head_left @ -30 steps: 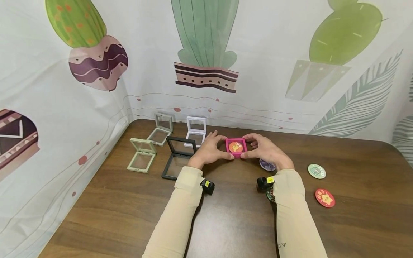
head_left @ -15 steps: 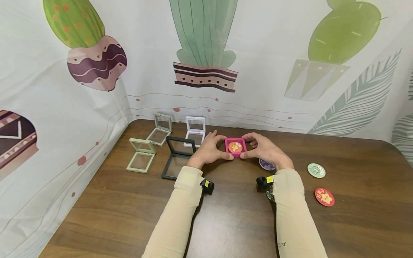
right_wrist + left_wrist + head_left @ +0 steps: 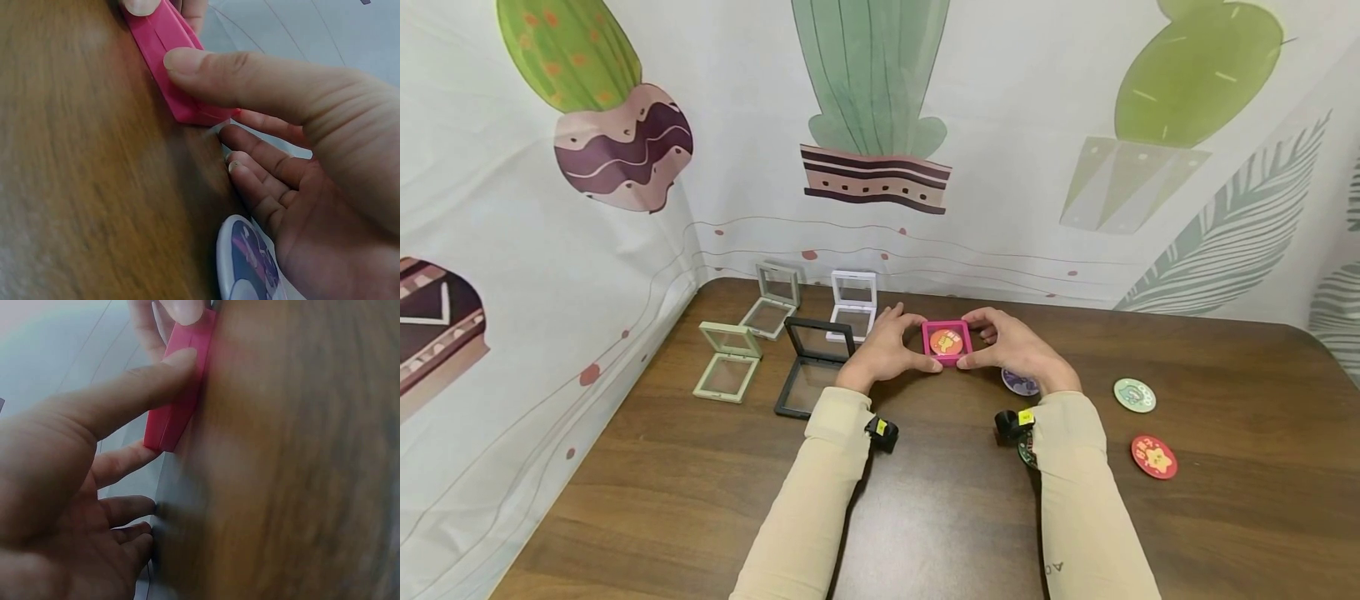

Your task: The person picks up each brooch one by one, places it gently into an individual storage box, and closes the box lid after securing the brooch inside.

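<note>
A pink square display frame (image 3: pixel 947 362) lies flat on the table, its two halves together. Behind its clear window shows a round orange badge (image 3: pixel 945 342) with a yellow figure. My left hand (image 3: pixel 887 348) pinches the frame's left side, thumb on the near edge and index finger toward the far corner. On the opposite side my right hand (image 3: pixel 1018 348) grips it the same way. Both thumbs press the near side wall, as the wrist views show. A purple badge (image 3: pixel 250 262) lies just beside my right hand, partly covered by it in the head view.
Several opened frames stand to the left: black (image 3: pixel 815 367), light green (image 3: pixel 727 362), grey-green (image 3: pixel 771 300) and white (image 3: pixel 853 306). At right lie a pale green badge (image 3: pixel 1135 395) and a red star badge (image 3: pixel 1154 457). A dark badge (image 3: pixel 1027 451) is partly under the right forearm.
Both hands keep their grip on the pink frame, which stays in place. The whole head view shifts very slightly; nothing else visibly moves.
</note>
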`<state>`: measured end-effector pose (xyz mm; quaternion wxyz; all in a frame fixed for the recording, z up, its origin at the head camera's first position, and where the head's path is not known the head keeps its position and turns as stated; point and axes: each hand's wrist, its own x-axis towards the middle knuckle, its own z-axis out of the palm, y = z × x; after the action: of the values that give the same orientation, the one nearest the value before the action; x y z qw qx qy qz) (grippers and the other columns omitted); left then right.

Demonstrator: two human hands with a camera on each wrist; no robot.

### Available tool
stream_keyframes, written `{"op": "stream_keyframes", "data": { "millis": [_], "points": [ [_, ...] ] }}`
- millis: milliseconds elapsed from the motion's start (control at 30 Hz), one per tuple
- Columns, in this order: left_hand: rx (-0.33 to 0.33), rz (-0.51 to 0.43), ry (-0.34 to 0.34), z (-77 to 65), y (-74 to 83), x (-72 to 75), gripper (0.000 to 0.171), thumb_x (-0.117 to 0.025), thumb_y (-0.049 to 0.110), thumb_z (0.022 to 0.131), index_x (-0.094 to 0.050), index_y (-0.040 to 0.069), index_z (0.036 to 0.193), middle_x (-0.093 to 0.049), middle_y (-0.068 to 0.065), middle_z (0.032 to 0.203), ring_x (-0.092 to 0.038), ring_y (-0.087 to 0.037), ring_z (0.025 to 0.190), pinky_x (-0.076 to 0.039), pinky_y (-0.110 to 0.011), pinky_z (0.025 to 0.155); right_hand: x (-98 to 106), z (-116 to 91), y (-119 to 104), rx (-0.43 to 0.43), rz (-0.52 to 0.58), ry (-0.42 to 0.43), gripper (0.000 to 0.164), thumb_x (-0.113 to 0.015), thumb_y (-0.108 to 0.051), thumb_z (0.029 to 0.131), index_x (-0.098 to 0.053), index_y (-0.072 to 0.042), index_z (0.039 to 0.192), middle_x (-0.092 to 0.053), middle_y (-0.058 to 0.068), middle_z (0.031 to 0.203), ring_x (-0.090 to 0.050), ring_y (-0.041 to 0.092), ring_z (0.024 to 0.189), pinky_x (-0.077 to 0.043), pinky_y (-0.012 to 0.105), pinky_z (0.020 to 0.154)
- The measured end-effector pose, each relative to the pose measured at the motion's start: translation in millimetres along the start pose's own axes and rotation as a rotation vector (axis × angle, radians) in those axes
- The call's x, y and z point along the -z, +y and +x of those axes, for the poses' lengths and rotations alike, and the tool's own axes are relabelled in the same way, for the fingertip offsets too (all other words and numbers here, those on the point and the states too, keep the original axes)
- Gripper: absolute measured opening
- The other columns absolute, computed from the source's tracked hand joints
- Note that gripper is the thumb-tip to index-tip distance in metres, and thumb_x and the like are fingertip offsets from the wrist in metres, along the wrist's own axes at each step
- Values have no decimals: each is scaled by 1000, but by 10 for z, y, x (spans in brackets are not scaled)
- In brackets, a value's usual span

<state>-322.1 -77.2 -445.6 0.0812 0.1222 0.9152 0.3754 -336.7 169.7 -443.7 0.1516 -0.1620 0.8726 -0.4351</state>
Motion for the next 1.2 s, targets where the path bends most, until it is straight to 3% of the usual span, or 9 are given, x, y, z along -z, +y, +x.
{"op": "stream_keyframes", "data": {
  "millis": [467, 1200],
  "points": [
    [-7, 4, 1, 6, -3, 3, 76, -94, 28, 82, -60, 7, 147, -22, -22, 172, -12, -36, 161, -17, -59, 127, -4, -18, -27, -15, 22, -6, 79, -87, -26, 90, -46, -4, 154, -52, 20, 147, -47, 40, 135, -45, 59, 111],
    [-9, 2, 5, 7, -9, -4, 76, -94, 27, 81, -61, 6, 146, -22, -24, 172, -12, -39, 161, -18, -59, 127, -33, -22, -26, -5, 23, 9, 80, -88, -37, 90, -49, -8, 153, -54, 18, 145, -49, 38, 133, -46, 59, 108]
  ]
}}
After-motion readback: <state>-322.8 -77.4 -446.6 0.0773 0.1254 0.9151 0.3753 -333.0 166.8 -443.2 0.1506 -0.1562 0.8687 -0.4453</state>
